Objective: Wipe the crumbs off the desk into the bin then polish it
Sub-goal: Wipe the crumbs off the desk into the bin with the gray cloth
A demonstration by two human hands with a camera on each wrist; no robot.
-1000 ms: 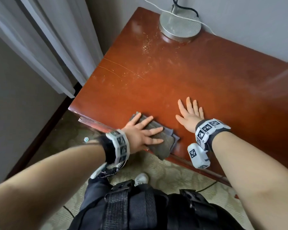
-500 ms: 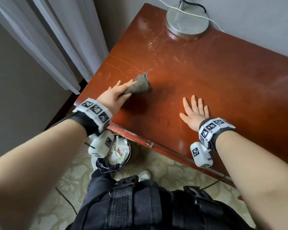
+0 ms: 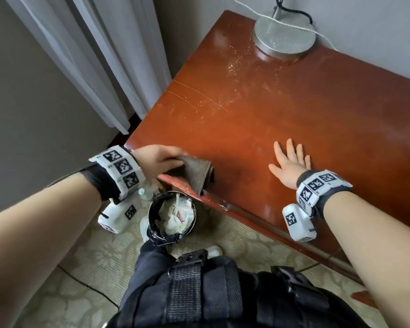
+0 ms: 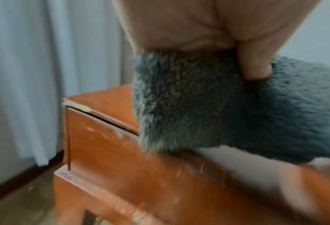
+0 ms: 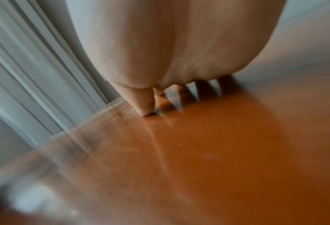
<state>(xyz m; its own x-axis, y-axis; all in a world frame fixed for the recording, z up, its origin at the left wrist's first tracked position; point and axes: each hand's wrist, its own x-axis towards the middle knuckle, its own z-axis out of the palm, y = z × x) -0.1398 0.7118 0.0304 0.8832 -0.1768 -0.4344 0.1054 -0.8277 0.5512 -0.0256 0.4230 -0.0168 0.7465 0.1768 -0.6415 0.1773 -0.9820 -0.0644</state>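
Note:
A reddish-brown wooden desk carries scattered pale crumbs near its back left, by the lamp base. My left hand grips a folded grey fluffy cloth at the desk's front edge, where the cloth drapes over the rim; in the left wrist view my thumb pinches the cloth. Directly below stands a small round bin with a black liner and crumpled rubbish inside. My right hand lies flat on the desk with fingers spread, holding nothing. The right wrist view shows my fingers resting on the glossy top.
A round metal lamp base with a black and a white cable stands at the desk's back edge against the wall. White curtains hang left of the desk. Patterned carpet and a thin cable lie on the floor by my legs.
My left hand swept the cloth from mid-desk back toward me to the front edge above the bin. My right hand has stayed flat in place.

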